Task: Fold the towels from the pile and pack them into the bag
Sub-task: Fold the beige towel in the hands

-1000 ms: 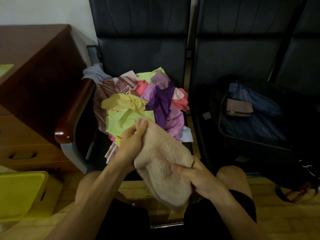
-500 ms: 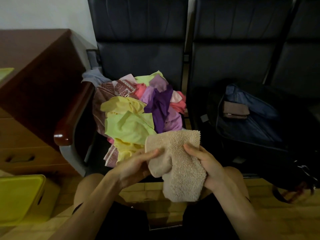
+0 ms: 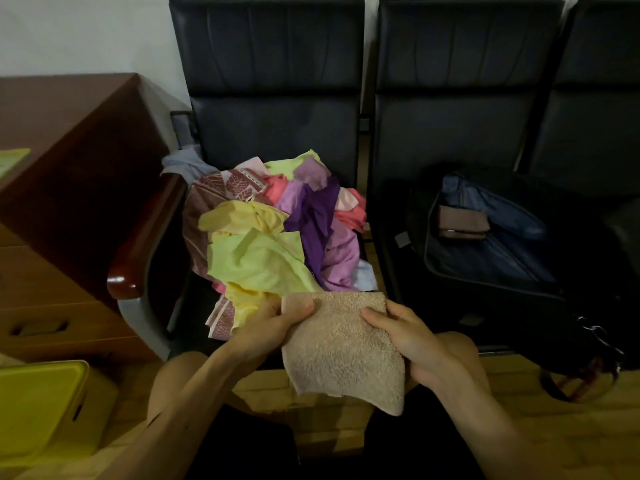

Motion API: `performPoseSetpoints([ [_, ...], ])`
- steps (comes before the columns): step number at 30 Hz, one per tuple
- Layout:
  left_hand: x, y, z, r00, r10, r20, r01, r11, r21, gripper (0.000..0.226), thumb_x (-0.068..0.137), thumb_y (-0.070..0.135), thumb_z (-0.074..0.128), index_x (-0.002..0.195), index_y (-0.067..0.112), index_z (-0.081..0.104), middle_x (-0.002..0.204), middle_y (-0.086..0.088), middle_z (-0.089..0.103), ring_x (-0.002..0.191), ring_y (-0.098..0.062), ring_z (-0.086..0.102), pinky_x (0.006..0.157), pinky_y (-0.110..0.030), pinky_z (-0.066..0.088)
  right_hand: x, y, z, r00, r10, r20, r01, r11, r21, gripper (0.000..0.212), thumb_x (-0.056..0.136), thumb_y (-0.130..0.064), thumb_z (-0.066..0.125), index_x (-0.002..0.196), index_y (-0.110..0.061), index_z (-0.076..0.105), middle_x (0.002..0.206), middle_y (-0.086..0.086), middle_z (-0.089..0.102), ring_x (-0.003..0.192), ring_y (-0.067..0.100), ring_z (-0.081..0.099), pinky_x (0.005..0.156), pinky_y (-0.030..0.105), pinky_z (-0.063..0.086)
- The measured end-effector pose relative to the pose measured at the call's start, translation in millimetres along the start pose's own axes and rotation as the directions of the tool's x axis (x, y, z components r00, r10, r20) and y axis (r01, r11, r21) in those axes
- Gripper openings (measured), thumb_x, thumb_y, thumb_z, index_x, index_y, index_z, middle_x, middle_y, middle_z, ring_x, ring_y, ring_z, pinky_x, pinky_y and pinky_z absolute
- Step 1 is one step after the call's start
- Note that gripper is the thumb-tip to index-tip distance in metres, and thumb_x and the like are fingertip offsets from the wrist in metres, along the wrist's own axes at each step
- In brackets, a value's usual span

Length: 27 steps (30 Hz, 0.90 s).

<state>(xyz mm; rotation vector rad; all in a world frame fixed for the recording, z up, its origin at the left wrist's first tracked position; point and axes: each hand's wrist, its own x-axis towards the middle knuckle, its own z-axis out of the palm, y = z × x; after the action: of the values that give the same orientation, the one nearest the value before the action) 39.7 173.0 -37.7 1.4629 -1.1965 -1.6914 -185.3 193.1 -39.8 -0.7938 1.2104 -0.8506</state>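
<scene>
Since a moment ago the towel (image 3: 343,344) is hanging flatter, just in front of the pile (image 3: 263,244). The left hand (image 3: 277,323) and right hand (image 3: 405,337) are each pinching a top corner. It is looking soft, light and floppy, so corners are best to hold. The bag (image 3: 502,268) is sitting open with one folded brown cloth (image 3: 462,221) inside.

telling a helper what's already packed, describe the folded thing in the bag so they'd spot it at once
On the row of black chairs, the middle seat holds an open black bag with blue lining. Near its far left corner lies a brown towel, the only folded, dark cloth, unlike the crumpled bright pile one seat left.
</scene>
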Motion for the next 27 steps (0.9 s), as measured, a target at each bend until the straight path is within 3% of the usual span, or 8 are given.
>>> performPoseSetpoints([
  [5,6,-14,-4,0.990,-0.117,0.079,0.129,0.976,-0.173,0.034,0.089,0.026,0.066,0.116,0.006,0.070,0.115,-0.012,0.072,0.108,-0.027,0.069,0.097,-0.045,0.053,7,15,-7,0.996,0.071,-0.059,-0.070,0.997,0.013,0.020,0.093,-0.018,0.065,0.111,-0.012,0.070,0.100,0.006,0.077,0.094,0.018,0.073,0.082,0.030,0.055],
  [15,19,-40,-1,0.975,-0.220,0.029,0.215,0.968,0.131,0.019,0.093,0.011,0.060,0.105,0.002,0.072,0.107,-0.019,0.072,0.097,-0.027,0.070,0.085,-0.042,0.055,15,33,-16,0.985,0.173,-0.024,-0.174,0.966,-0.189,0.011,0.092,-0.010,0.066,0.100,-0.008,0.072,0.094,0.009,0.076,0.085,0.016,0.073,0.076,0.027,0.054],
  [16,20,-30,-2,0.987,-0.157,0.021,0.150,0.970,0.191,0.017,0.094,0.011,0.061,0.103,0.003,0.073,0.105,-0.020,0.072,0.095,-0.026,0.069,0.085,-0.045,0.054,16,21,-16,0.992,0.130,0.004,-0.126,0.970,-0.208,0.014,0.091,-0.007,0.065,0.103,-0.006,0.072,0.100,0.013,0.075,0.088,0.018,0.072,0.079,0.029,0.055],
  [18,21,5,-7,0.988,0.151,-0.005,-0.143,0.942,0.304,0.015,0.096,0.013,0.061,0.104,0.008,0.072,0.103,-0.021,0.071,0.089,-0.023,0.065,0.083,-0.052,0.053,12,-21,-16,0.997,-0.051,0.060,0.060,0.982,-0.177,0.023,0.091,-0.002,0.060,0.110,-0.012,0.070,0.106,0.010,0.074,0.096,0.021,0.070,0.085,0.033,0.055],
  [20,8,54,-11,0.867,0.498,-0.002,-0.473,0.825,0.309,0.016,0.098,0.015,0.059,0.106,0.015,0.072,0.097,-0.012,0.072,0.085,-0.015,0.062,0.077,-0.041,0.053,-3,-74,-16,0.955,-0.282,0.094,0.289,0.955,-0.069,0.026,0.088,-0.005,0.061,0.108,-0.018,0.071,0.103,0.002,0.075,0.097,0.018,0.070,0.082,0.031,0.058],
  [22,-10,96,-11,0.708,0.706,-0.007,-0.685,0.690,0.235,0.023,0.096,0.006,0.057,0.103,0.020,0.073,0.090,0.007,0.073,0.085,-0.006,0.063,0.075,-0.026,0.052,-24,-117,-12,0.883,-0.446,0.145,0.452,0.892,-0.007,0.022,0.077,-0.015,0.066,0.093,-0.023,0.079,0.096,-0.002,0.076,0.092,0.013,0.071,0.077,0.026,0.057],
  [25,-25,114,-15,0.583,0.810,0.064,-0.799,0.556,0.230,0.038,0.087,-0.006,0.063,0.093,0.028,0.077,0.089,0.015,0.074,0.087,-0.003,0.067,0.076,-0.021,0.054,-41,-135,-9,0.810,-0.551,0.203,0.576,0.812,-0.094,0.025,0.084,-0.005,0.064,0.077,-0.022,0.080,0.085,-0.007,0.075,0.084,0.007,0.070,0.074,0.022,0.056],
  [27,-25,108,-14,0.595,0.796,0.113,-0.794,0.560,0.235,0.045,0.087,-0.013,0.059,0.091,0.027,0.079,0.095,0.007,0.075,0.092,-0.011,0.069,0.079,-0.023,0.053,-45,-135,-8,0.812,-0.550,0.195,0.581,0.793,-0.185,0.052,0.091,0.016,0.049,0.067,-0.020,0.078,0.077,-0.009,0.073,0.080,0.004,0.069,0.068,0.017,0.054],
])
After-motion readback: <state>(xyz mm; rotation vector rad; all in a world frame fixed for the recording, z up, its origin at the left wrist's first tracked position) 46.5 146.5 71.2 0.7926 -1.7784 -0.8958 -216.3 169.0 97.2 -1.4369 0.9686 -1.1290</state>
